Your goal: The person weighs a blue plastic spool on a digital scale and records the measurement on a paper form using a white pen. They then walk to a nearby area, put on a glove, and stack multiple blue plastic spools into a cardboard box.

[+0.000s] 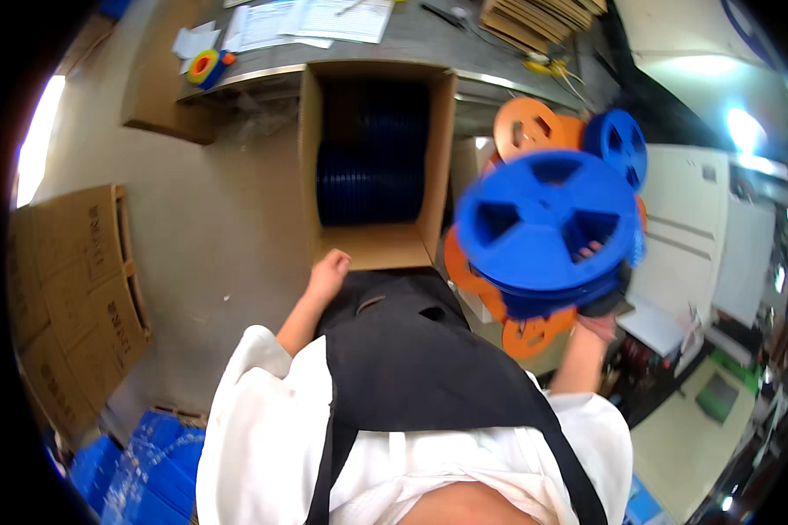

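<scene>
My right hand grips a stack of blue plastic reels, held up to the right of my body. Its fingertips show through a cut-out of the top reel, and dark material covers part of the hand near the wrist. Directly ahead of me is an open cardboard box with rows of dark blue reels standing on edge inside. Beside the box's near left corner my left hand hangs with its fingers curled in and nothing visible in them.
Orange reels and another blue reel are piled behind the held stack. A grey workbench carries papers, a tape roll and flat cardboard. Cartons on a pallet stand at left, blue wrapped goods at lower left.
</scene>
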Tool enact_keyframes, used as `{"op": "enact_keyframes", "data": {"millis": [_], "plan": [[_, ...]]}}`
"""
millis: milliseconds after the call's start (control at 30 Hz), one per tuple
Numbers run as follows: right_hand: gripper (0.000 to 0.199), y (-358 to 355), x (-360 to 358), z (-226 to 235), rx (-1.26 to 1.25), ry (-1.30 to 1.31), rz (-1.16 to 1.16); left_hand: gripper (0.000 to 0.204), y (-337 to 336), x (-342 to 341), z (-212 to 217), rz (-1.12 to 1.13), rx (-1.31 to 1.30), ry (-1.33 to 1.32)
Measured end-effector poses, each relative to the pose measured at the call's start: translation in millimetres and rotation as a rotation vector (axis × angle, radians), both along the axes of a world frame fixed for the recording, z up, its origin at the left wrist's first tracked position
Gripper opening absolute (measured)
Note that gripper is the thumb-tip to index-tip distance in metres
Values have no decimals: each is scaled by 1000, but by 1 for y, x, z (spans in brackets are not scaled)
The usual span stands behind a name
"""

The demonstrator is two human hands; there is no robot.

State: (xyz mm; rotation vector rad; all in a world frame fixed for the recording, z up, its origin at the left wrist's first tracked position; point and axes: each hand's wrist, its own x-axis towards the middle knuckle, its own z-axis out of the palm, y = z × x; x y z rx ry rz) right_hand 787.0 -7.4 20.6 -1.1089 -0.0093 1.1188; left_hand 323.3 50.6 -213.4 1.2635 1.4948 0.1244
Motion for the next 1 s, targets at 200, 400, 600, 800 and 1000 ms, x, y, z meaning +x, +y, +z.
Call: {"op": "enact_keyframes", "data": {"millis": [200, 400, 600, 800, 1000], "plan": [[55, 0, -147, -43, 689, 307, 168, 28, 56, -25, 98, 111, 419, -179], [64, -19, -169, -40, 639, 59, 401, 47, 75, -36, 176, -420, 1096, -60], [45, -21, -191, -9, 381, 168, 15, 46, 72, -33, 191, -763, 1153, -194], [60, 0, -170, -3, 603, 240, 257, 34, 80, -22, 186, -839, 1230, -226], [53, 1, -163, -5, 479, 34, 182, 31, 81, -17, 195, -755, 1083, -271]]}}
